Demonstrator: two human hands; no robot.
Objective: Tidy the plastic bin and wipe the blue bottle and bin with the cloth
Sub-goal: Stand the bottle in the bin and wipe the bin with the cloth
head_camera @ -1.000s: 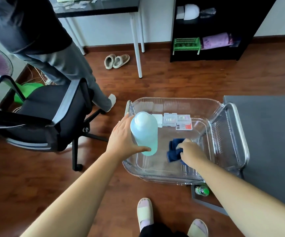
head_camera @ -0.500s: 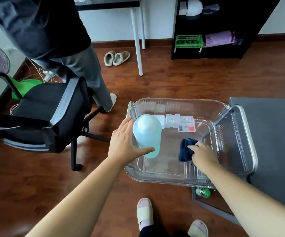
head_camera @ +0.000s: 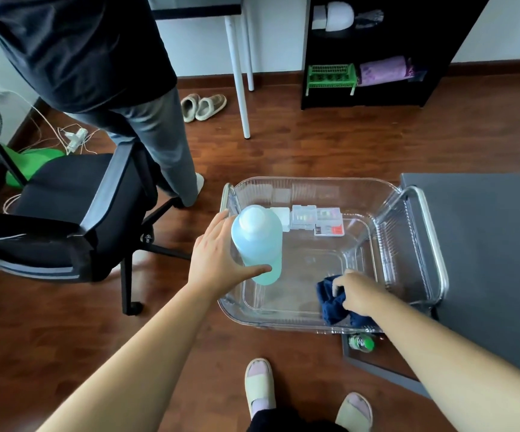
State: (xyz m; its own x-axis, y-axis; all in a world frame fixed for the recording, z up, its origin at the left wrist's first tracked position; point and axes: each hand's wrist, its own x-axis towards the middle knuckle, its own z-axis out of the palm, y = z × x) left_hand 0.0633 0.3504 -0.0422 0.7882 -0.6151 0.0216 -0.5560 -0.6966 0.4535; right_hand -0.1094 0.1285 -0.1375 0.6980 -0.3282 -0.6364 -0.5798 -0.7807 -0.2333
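A clear plastic bin [head_camera: 314, 185] stands half on a grey table, half over the floor. My left hand [head_camera: 218, 260] grips a pale blue bottle [head_camera: 258, 241] with a white cap, held upright over the bin's left side. My right hand [head_camera: 358, 291] presses a dark blue cloth [head_camera: 330, 304] against the bin's near right corner, inside. Small clear plastic boxes [head_camera: 317, 219] sit in a row along the bin's far wall.
A grey table [head_camera: 486, 244] lies to the right. A black office chair [head_camera: 74, 213] stands at left, and a person in grey trousers [head_camera: 146, 126] stands beside it. A green-capped bottle [head_camera: 361, 342] lies below the bin. A black shelf [head_camera: 367, 51] and a white table leg [head_camera: 238, 73] are at the back.
My right hand has dragged the cloth from the bin's middle toward its near right corner. The blue bottle stays in my left hand, nearly still. The standing person has shifted rightward.
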